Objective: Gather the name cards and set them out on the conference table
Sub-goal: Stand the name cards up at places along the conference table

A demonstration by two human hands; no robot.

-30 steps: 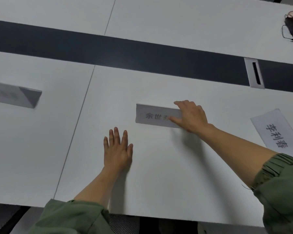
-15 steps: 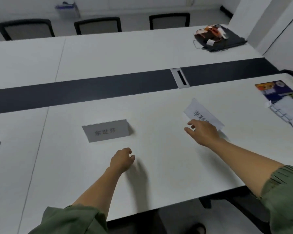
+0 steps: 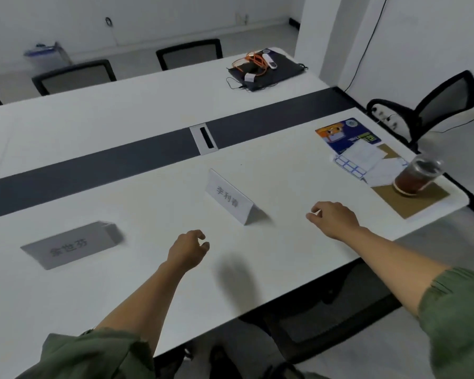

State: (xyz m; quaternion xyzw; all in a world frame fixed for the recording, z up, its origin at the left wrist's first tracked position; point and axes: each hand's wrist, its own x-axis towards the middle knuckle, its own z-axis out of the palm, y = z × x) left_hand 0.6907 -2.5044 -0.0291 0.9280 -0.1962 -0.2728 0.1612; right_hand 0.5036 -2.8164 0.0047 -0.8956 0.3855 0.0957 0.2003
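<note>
Both bare forearms stretch out from rolled green sleeves over the white conference table (image 3: 285,165). The left hand (image 3: 188,248) hangs just above the tabletop, wrist level, knuckles up. The right hand (image 3: 333,217) reaches further out toward the right, also palm down, hovering near the surface.

Half a second ago the right hand was touching the white folded paper name card with grey characters (image 3: 230,196), which lay tilted and flat; now that card stands upright as a tent, turned at an angle, and the hand has drawn away to its right, well apart. The left hand has hardly shifted. The second grey-white folded name card (image 3: 71,244) is where it was, standing off to the left, near the table's front part.

Each hand is loosely curled, fingers bent inward, thumb close to the forefinger, and neither holds or touches anything.

Toward the right end of the table a clear plastic cup of dark drink (image 3: 415,177) sits on a brown cardboard sheet (image 3: 422,199), beside scattered papers.
</note>
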